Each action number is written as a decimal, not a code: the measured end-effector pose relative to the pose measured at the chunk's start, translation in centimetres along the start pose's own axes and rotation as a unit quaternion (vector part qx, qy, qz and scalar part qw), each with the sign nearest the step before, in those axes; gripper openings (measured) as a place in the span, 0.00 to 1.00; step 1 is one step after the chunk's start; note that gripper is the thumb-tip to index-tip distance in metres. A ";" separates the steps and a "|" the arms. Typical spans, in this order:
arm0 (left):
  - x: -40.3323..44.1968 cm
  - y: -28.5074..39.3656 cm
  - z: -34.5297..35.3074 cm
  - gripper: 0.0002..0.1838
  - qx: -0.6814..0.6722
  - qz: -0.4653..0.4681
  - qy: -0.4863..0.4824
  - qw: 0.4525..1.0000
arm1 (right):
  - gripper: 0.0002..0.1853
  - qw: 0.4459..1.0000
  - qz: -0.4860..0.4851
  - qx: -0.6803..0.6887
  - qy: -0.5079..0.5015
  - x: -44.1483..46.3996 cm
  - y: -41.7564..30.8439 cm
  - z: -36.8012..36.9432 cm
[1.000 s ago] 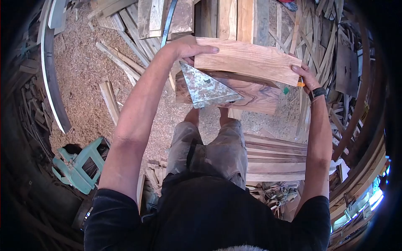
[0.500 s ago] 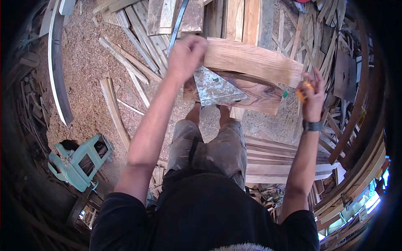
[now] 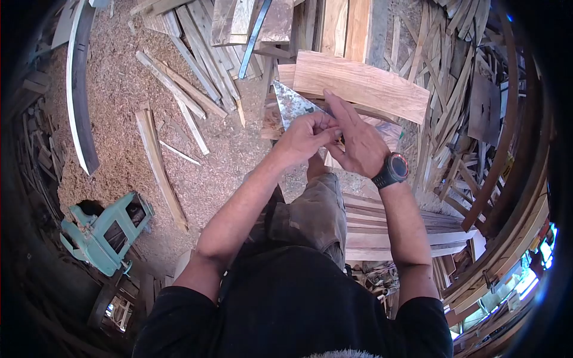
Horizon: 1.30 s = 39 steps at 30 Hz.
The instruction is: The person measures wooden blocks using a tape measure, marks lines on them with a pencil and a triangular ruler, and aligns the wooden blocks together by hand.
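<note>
The left hand (image 3: 305,140) and right hand (image 3: 361,143) are brought together, fingers bent; what is grasped cannot be told. At their far side, the pale curved wooden board (image 3: 367,86) is seen, with the mottled triangular metal plate (image 3: 288,104) at left. Fingers are best moved lightly, the board unbumped.

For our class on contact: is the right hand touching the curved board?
Cannot tell: in the head view, the right hand overlaps the curved board, hiding any contact or gap.
</note>
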<state>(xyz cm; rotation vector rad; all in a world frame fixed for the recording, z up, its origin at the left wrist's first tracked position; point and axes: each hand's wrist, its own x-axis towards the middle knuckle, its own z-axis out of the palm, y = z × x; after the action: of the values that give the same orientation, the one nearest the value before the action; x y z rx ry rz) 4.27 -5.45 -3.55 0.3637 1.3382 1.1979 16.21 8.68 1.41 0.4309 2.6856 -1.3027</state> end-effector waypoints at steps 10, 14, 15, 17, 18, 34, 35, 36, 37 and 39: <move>4.5 4.0 -6.1 0.11 0.198 0.033 0.141 0.969 | 0.27 0.996 0.073 -0.048 -0.002 1.5 5.6 -4.1; 7.7 3.4 -10.0 0.20 0.221 0.041 0.196 0.955 | 0.19 0.989 0.104 -0.096 0.043 -0.2 10.3 -6.7; 8.1 3.7 -10.4 0.22 0.289 0.045 0.203 0.934 | 0.16 0.987 0.082 -0.117 0.074 -0.5 11.2 -7.3; 9.0 3.9 -10.3 0.24 0.373 0.050 0.219 0.900 | 0.12 0.982 0.064 -0.131 0.118 -0.7 12.9 -7.7; 9.3 4.0 -10.1 0.24 0.373 0.050 0.216 0.901 | 0.12 0.982 0.066 -0.132 0.118 -0.6 13.0 -7.9; 9.7 3.1 -9.0 0.23 0.343 0.045 0.292 0.892 | 0.12 0.964 0.060 -0.215 0.145 0.1 14.6 -7.4; 9.5 3.3 -8.7 0.22 0.350 0.045 0.302 0.886 | 0.12 0.963 0.050 -0.221 0.143 0.2 14.8 -7.5; 9.4 3.5 -8.4 0.22 0.358 0.045 0.311 0.879 | 0.12 0.963 0.039 -0.226 0.143 0.3 14.8 -7.6; 9.3 3.7 -8.1 0.22 0.358 0.046 0.311 0.879 | 0.12 0.963 0.040 -0.226 0.143 0.2 14.7 -7.6; 9.1 3.7 -7.7 0.20 0.360 0.052 0.331 0.871 | 0.11 0.961 0.045 -0.226 0.151 0.1 14.6 -7.4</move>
<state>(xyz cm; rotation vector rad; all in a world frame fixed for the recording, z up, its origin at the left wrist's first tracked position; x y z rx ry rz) -5.98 0.32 -7.68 0.5835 2.4021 0.8890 20.68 23.12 -4.93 0.7262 3.0439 -0.6029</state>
